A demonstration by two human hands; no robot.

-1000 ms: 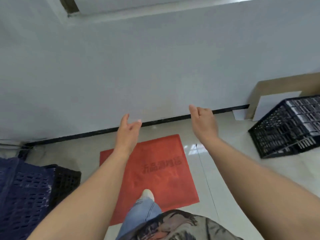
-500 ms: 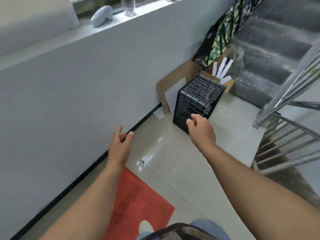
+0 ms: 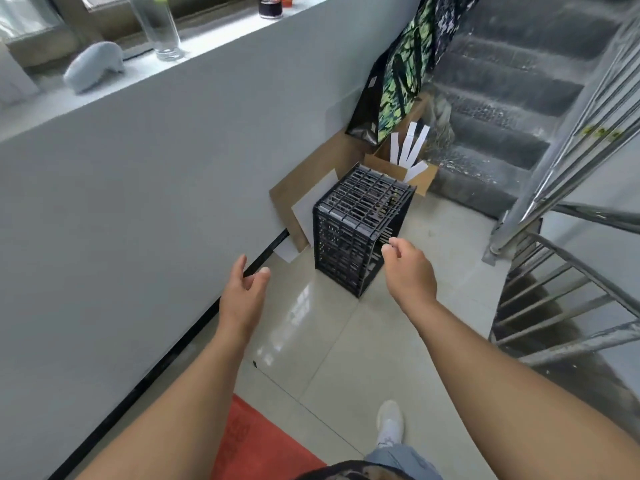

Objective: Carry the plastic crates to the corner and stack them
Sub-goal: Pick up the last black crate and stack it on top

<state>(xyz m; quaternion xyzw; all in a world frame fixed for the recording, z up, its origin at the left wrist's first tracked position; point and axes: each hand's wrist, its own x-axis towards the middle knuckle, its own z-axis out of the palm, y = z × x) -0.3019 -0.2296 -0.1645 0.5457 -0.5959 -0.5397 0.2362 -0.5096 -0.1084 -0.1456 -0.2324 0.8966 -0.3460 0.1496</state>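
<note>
Both arms reach toward the black latticed plastic crate on the tiled floor. The left hand is spread and empty; the right hand, loosely curled, holds nothing.

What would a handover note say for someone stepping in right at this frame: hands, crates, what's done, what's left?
Left hand: open, empty, held near the grey wall.
Right hand: empty, fingers loosely curled, reaching toward the black crate, not yet gripping it.
The black crate stands on the tiled floor by cardboard sheets at the foot of the stairs. It is the only crate in view.
Done: nothing visibly stacked here.
Left: grip this crate with both hands, carry it to the corner, stack it with the others.
</note>
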